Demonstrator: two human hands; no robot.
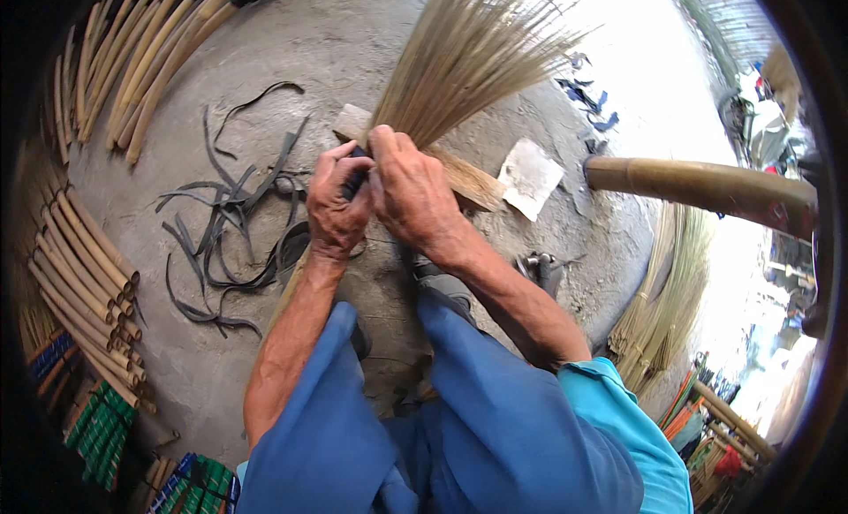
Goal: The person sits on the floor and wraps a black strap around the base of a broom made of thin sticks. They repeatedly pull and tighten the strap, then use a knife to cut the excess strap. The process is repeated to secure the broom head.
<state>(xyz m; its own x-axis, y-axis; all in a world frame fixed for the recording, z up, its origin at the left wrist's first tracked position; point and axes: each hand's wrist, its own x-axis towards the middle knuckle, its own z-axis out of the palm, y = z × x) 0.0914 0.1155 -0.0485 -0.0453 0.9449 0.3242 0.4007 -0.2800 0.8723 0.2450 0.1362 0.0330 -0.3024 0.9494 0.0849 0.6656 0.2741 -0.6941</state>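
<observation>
L hand [340, 200] pinches a dark wrap [356, 172] btwn thumb & fingers, right at the neck of the brush [477, 68]; R hand [411, 185] is curled in tight beside it, but what exactly it grips is hidden. Brush is out front, neck at the hands, fibres fanning up & to the right, over the wood block [477, 185]; can't tell if it touches. Step looks like binding the neck, so, my view: keep the wrap taut w/ one hand, hold the neck firm w/ the other, lay each turn flat & snug on the last, keep fibres from twisting, tuck the end in hard so it doesn't slip. Loose turns prob. mean shed fibres. Black strips [216, 231] lie tangled on the floor [353, 55] just left, handy if more's needed. Containers: none I can make out for sure; stock sits loose or bunched, e.g. canes [168, 59] upper left, cut tubes [88, 267] below, grass [658, 302] on the right. Clutter at far right is too small & blurred to tell.
</observation>
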